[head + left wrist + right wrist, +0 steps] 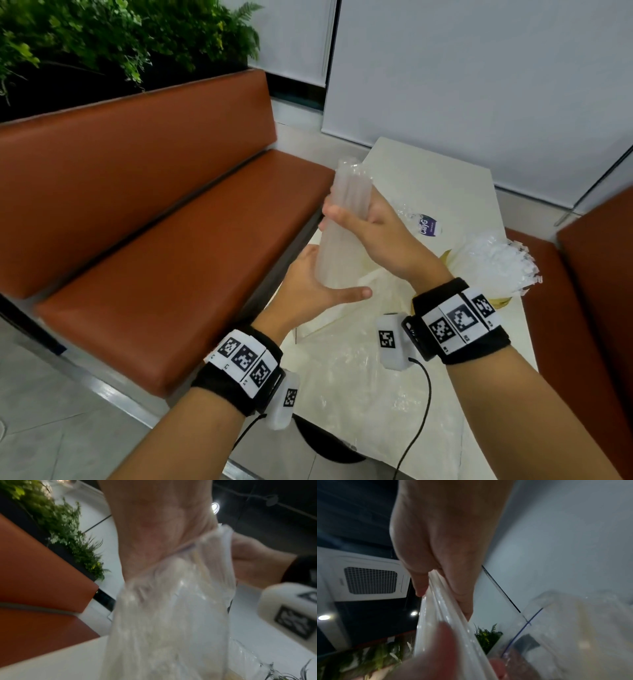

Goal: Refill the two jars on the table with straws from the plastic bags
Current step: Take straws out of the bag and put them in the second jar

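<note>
A bundle of translucent straws (350, 181) stands nearly upright over the left edge of the white table (428, 171). My right hand (376, 233) grips its middle, and the fingers wrap the straws (443, 615) in the right wrist view. Lower down, my left hand (308, 284) cups the bundle's bottom end with the thumb stretched out. Its palm (163, 527) holds the clear plastic bag (171, 615) that hangs from there. A jar (493, 267) crowded with wrapped straws sits to the right of my hands. A second jar is not in view.
A flat clear bag (359, 394) lies on the near part of the table. A crumpled bag with a purple label (428, 226) lies behind my right hand. Brown benches (171, 240) flank the table on both sides. Plants (102, 41) stand behind the left bench.
</note>
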A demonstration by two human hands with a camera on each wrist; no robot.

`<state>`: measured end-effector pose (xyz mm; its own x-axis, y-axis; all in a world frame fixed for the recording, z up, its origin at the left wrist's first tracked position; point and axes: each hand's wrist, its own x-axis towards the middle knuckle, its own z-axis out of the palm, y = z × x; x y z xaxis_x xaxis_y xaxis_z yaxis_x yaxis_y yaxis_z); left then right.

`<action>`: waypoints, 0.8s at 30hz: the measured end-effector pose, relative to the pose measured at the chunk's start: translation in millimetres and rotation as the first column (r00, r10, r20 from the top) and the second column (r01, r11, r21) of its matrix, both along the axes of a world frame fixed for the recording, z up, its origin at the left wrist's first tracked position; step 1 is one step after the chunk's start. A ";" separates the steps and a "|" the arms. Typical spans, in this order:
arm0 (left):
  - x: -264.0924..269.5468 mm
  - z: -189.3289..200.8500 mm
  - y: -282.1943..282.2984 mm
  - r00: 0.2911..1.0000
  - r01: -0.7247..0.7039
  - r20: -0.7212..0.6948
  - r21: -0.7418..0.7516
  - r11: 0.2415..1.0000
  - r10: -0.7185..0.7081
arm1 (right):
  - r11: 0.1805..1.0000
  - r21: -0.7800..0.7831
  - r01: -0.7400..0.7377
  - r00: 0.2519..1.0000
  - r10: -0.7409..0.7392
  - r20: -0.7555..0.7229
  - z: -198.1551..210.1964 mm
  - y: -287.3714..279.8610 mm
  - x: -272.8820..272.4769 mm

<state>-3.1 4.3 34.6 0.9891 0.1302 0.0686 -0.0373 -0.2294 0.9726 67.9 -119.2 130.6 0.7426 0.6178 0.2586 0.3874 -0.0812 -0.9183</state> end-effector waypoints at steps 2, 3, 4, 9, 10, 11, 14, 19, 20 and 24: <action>6.1 -4.2 -5.5 0.997 -0.074 0.003 -0.096 0.993 0.075 | 0.999 0.039 0.034 0.999 -0.034 -0.011 -0.6 7.0 -0.4; 8.3 -5.3 -6.9 0.994 -0.109 0.007 -0.099 0.989 0.110 | 0.996 0.060 0.069 0.997 -0.067 -0.025 -2.5 9.8 -0.2; 10.0 -5.4 -8.5 0.989 -0.143 0.016 -0.085 0.986 0.145 | 0.989 0.089 0.116 0.992 -0.112 -0.049 -5.8 12.9 -1.4; 17.7 -4.9 -16.2 0.977 -0.202 0.050 -0.072 0.977 0.206 | 0.956 0.107 0.275 0.954 -0.257 -0.152 -36.4 28.7 -9.8; 18.1 -5.3 -16.0 0.978 -0.196 0.056 -0.053 0.979 0.199 | 0.957 0.079 0.278 0.951 -0.263 -0.163 -39.9 31.0 -11.9; 18.5 -7.0 -14.8 0.980 -0.189 0.054 -0.055 0.980 0.192 | 0.956 0.064 0.286 0.946 -0.270 -0.182 -40.1 32.7 -13.5; 19.8 -15.6 -9.1 0.983 -0.176 0.031 -0.088 0.980 0.180 | 0.958 0.092 0.271 0.951 -0.253 -0.176 -26.9 36.7 -6.4; 20.2 -26.9 -2.1 0.977 -0.202 0.066 0.020 0.979 0.201 | 0.910 0.315 0.270 0.963 -0.252 -0.096 31.2 31.9 36.0; 19.5 -27.5 -0.1 0.976 -0.209 0.069 0.022 0.978 0.207 | 0.880 0.379 0.286 0.958 -0.276 -0.083 44.5 27.2 46.5; 17.1 -26.3 7.8 0.980 -0.197 0.033 0.007 0.980 0.196 | 0.755 0.532 0.383 0.898 -0.439 -0.023 71.7 -0.9 92.6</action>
